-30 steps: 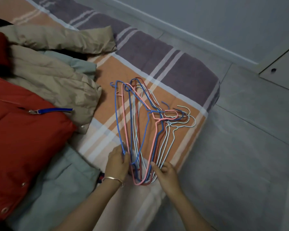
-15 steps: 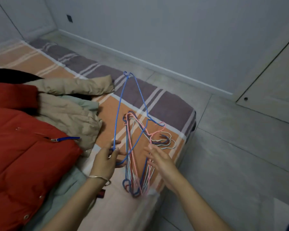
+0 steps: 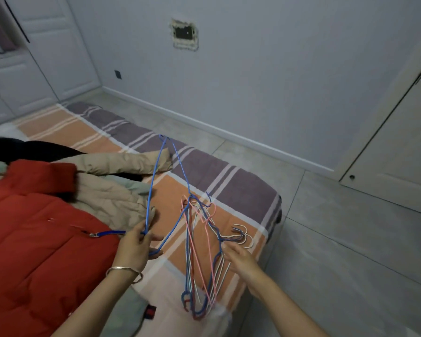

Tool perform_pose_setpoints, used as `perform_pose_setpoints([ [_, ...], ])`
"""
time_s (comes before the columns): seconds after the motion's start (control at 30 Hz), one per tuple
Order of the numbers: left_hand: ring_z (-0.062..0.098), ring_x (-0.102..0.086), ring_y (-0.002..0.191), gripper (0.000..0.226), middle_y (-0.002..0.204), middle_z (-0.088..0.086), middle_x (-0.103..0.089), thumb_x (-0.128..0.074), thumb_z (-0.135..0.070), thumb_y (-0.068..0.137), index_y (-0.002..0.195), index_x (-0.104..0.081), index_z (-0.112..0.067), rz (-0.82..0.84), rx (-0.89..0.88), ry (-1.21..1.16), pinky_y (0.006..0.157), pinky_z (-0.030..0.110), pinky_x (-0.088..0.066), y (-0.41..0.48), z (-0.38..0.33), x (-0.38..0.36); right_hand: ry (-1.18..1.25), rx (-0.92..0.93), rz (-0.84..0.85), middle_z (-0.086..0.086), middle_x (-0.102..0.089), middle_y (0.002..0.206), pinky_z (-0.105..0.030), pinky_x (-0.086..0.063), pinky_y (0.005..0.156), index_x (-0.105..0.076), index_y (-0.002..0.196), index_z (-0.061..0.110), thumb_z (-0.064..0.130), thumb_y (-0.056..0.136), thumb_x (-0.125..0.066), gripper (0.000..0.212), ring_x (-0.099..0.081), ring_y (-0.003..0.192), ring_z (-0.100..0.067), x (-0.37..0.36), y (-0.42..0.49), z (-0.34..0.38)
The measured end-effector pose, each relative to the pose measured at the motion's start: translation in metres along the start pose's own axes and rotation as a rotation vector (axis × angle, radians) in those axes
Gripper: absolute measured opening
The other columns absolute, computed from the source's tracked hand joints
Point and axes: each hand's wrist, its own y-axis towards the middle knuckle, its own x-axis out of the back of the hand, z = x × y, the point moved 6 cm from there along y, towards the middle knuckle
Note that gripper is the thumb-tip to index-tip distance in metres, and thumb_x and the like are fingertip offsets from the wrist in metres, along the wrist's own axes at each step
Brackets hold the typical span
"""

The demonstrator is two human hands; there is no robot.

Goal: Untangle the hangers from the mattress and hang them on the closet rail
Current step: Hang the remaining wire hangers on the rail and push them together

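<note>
The task is at an early stage, judging by how things lie; one blue hanger [image 3: 155, 181] is lifted, tilted up over the centre of the frame, while its lower corner looks caught in the bundle of hangers [image 3: 199, 259] lying on the mattress [image 3: 241, 190] at lower centre. The left hand [image 3: 134, 244] pinches the blue wire between thumb and fingers; the right hand [image 3: 241, 259] lays fairly straight fingers on the bundle near its hooks, seemingly holding it down, not curled round it as far as can be seen. Nothing is on a rail yet, and no rail is in view; the pink, white and blue hangers remain to be pulled apart and carried over.

The mattress is striped orange, purple and white, and sits low on a grey tiled floor [image 3: 350, 239]; a red jacket [image 3: 34, 239] and a beige coat [image 3: 107, 190] cover its left side. White closet doors [image 3: 46, 45] fill the upper left; a pale wall [image 3: 277, 69] with a rough hole [image 3: 184, 34] runs across the top.
</note>
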Motion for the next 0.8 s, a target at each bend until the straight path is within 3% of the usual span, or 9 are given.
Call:
perform_pose_setpoints([
  [0.1,0.033,-0.064,0.054,0.041,0.085,0.014,-0.065,-0.041,0.006,0.092,0.125,-0.049,-0.017,-0.010,0.064,0.108,0.049,0.028,-0.057,0.010,0.017,0.013,-0.023,-0.073,-0.013,-0.003,-0.056,0.126,-0.030,-0.037,0.101,-0.051,0.127,0.015,0.033,0.093,-0.052,0.038,-0.051,0.120,-0.018,-0.012,0.015,-0.024],
  [0.23,0.021,-0.062,0.040,0.023,0.091,0.022,-0.065,-0.041,0.006,0.091,0.092,-0.054,-0.012,-0.053,0.136,0.119,0.050,0.034,-0.058,0.019,0.037,0.027,-0.056,-0.116,-0.013,-0.003,-0.056,0.129,-0.035,-0.038,0.107,-0.051,0.127,0.016,0.036,0.093,-0.052,0.040,-0.051,0.123,-0.019,-0.027,0.023,-0.039],
  [0.33,0.020,-0.064,0.042,0.019,0.082,0.019,-0.065,-0.042,0.008,0.091,0.109,-0.049,0.007,-0.036,0.173,-0.072,0.046,0.031,-0.057,0.024,0.037,0.026,-0.011,-0.118,-0.015,-0.005,-0.053,0.133,-0.030,-0.039,0.099,-0.050,0.129,0.014,0.033,0.094,-0.050,0.040,-0.050,0.123,-0.019,-0.031,0.029,-0.032],
  [0.53,0.018,-0.062,0.042,0.026,0.061,0.002,-0.072,-0.038,0.002,0.096,0.117,-0.048,-0.009,0.200,0.171,-0.319,0.048,0.028,-0.057,0.012,-0.010,-0.019,0.248,0.005,0.010,-0.001,-0.056,0.127,-0.035,-0.037,0.105,-0.048,0.128,0.017,0.031,0.095,-0.046,0.036,-0.052,0.122,-0.020,-0.027,0.022,0.034],
  [0.7,0.019,-0.068,0.056,0.026,0.070,0.002,-0.073,-0.043,-0.005,0.095,0.117,-0.054,-0.013,0.422,0.125,-0.348,0.058,0.031,-0.060,-0.009,-0.082,-0.068,0.472,0.201,0.020,0.000,-0.063,0.119,-0.027,-0.048,0.091,-0.056,0.118,0.016,0.027,0.095,-0.045,0.028,-0.062,0.105,-0.010,0.007,-0.009,0.126],
  [0.8,0.021,-0.068,0.059,0.026,0.077,-0.002,-0.073,-0.045,-0.007,0.095,0.116,-0.056,-0.018,0.571,0.101,-0.313,0.051,0.023,-0.056,-0.029,-0.140,-0.096,0.541,0.336,0.017,-0.001,-0.066,0.114,-0.026,-0.048,0.093,-0.052,0.122,0.013,0.019,0.098,-0.038,0.029,-0.065,0.101,-0.010,0.044,-0.050,0.188],
])
